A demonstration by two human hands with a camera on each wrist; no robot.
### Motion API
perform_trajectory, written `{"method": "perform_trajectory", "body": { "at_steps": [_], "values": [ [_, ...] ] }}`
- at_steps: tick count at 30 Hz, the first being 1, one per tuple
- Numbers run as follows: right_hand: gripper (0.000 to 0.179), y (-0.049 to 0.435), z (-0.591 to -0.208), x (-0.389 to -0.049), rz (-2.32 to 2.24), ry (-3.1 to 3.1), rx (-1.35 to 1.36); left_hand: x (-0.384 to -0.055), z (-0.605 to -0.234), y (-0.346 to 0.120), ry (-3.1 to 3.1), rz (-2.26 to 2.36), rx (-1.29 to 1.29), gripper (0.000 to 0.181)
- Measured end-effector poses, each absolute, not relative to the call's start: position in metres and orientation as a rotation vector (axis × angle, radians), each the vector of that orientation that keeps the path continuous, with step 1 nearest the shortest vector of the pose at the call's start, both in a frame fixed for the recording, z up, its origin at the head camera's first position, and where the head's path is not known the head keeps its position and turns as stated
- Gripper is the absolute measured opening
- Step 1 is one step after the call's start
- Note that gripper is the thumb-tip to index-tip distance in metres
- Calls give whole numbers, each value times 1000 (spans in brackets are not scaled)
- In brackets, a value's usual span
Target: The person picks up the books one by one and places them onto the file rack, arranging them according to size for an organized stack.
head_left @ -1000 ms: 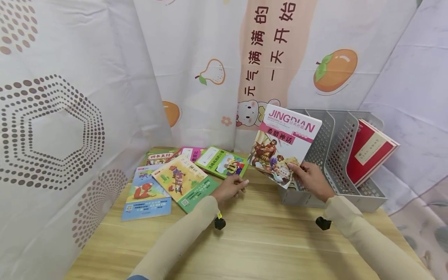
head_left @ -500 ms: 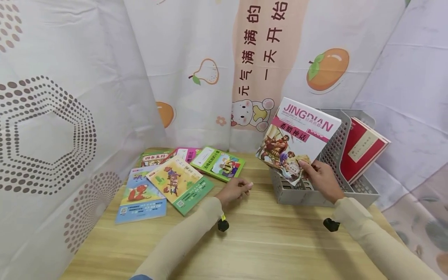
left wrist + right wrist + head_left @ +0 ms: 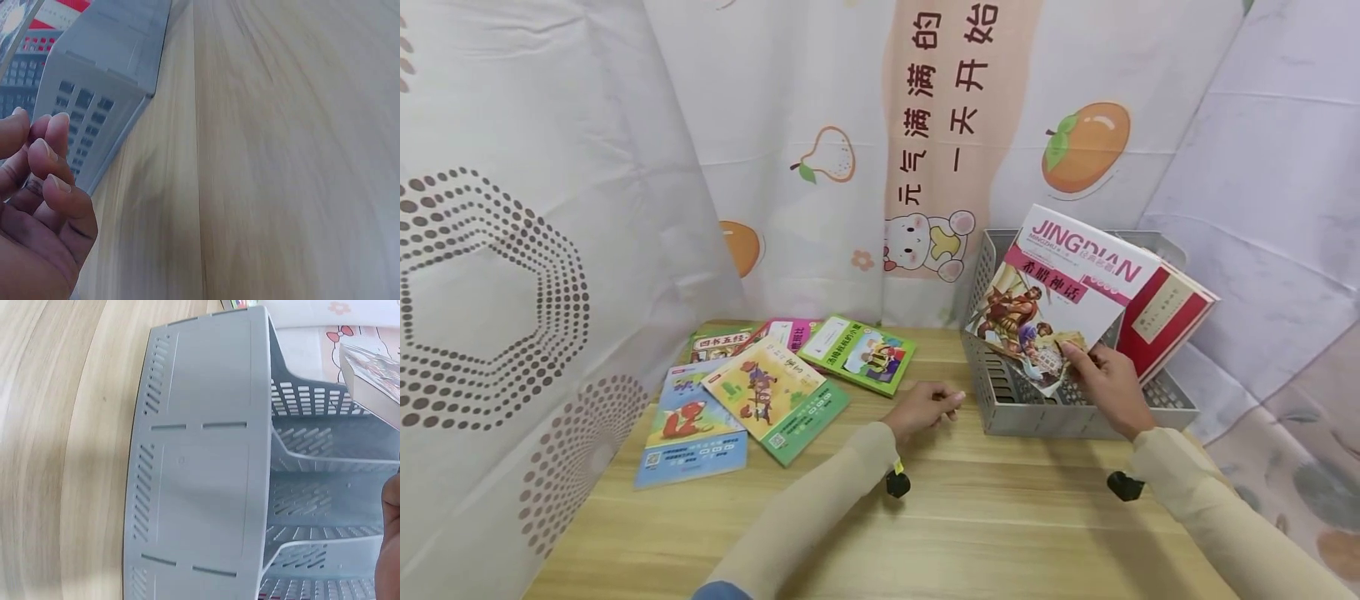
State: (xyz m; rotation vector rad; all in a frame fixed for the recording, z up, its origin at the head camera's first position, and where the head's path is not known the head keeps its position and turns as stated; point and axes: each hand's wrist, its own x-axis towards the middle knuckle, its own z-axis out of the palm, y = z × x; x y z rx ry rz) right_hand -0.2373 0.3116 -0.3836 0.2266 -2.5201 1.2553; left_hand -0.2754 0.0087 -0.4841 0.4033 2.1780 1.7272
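My right hand (image 3: 1112, 387) pinches a white paperback book (image 3: 1071, 287) by its lower right corner, thumb on the cover. The book is tilted above the grey file organizer (image 3: 1075, 422) and overlaps it in the head view. In the right wrist view, the book's lower edge (image 3: 375, 387) hangs over the organizer's left compartments, with part of the hand (image 3: 390, 544) at the border. My left hand (image 3: 925, 408) is low over the table, left of the organizer. Its fingers (image 3: 69, 200) hang loosely curled, with nothing in them.
A thick red book (image 3: 1165, 321) leans in the organizer's right compartment. On the table's left lie a blue fox-cover book (image 3: 692, 425), a yellow-green book (image 3: 775, 400), a bright green book (image 3: 865, 354) and others partly covered. A printed curtain (image 3: 775, 92) hangs behind.
My right hand has carried the white book rightward over the organizer, and it now overlaps the red book in view. The left hand has shifted right, away from the green book.
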Motion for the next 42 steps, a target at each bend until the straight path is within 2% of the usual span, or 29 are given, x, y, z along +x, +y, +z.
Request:
{"method": "perform_trajectory", "body": {
  "at_steps": [9,17,42],
  "values": [
    [47,332,-384,-228,1201,-2473,144,-272,-483,43,2131,1727,530,39],
    [48,354,-381,-223,1211,-2497,109,-269,-483,61,2092,1750,471,44],
    [49,407,-379,-211,1014,-2402,-73,-266,-479,67,2156,1738,381,40]
  ]
}}
